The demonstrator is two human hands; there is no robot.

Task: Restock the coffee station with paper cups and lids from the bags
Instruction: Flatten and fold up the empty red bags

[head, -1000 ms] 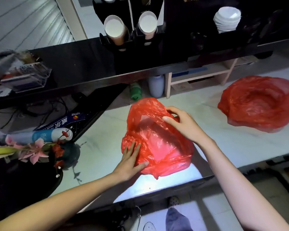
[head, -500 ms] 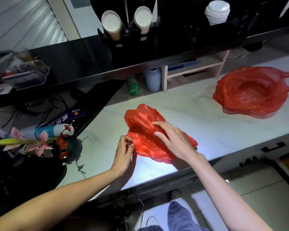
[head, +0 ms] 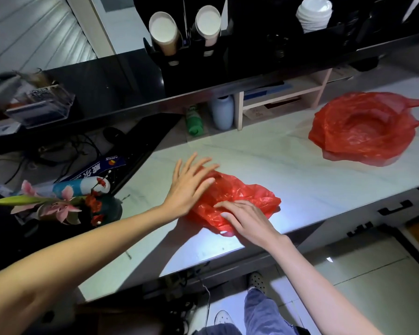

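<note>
Head view. A flattened, crumpled red plastic bag (head: 237, 201) lies on the pale marble-patterned countertop (head: 288, 170), near its front edge. The left hand (head: 189, 187) rests on the bag's left end with fingers straight and spread, gripping nothing. The right hand (head: 247, 221) presses the bag's near side with fingers extended and flat, likewise gripping nothing. A second red plastic bag (head: 363, 129), spread open like a bowl, sits well apart at the right of the countertop; its contents cannot be made out. On the black upper shelf (head: 102, 93) stand two tilted stacks of paper cups (head: 162, 32) in a black holder and, farther right, a stack of white lids (head: 313, 14). Under the shelf stand a green bottle (head: 194, 119) and a pale blue bottle (head: 222, 112), beside a light wooden rack (head: 283, 97). Pink and red artificial flowers (head: 61, 204) lie at the left.
</note>
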